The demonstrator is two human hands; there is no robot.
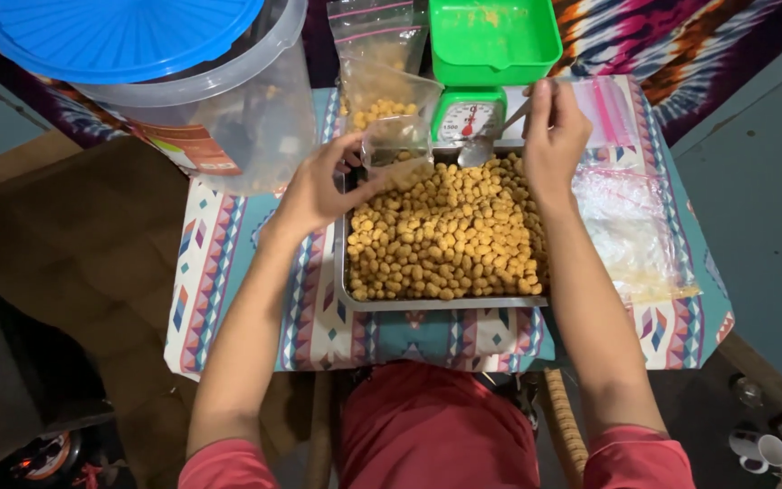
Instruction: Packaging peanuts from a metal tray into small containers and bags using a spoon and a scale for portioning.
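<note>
left hand (323,186) pinching a clear bag (391,113) open over the snack tray (348,272), right hand (552,136) gripping a metal spoon (491,140)

Even, fairly bright overhead light on the table; the near floor falls into dim shadow. Mild glare on the clear tub (228,118) at far left and plastic bags (631,231) at right. Wide-angle bending at the edges; focus soft throughout.

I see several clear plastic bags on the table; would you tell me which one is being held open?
The clear bag in the left hand, over the tray's far-left corner; it already holds some nuts. The other bags lie flat at the right or behind the scale.
</note>
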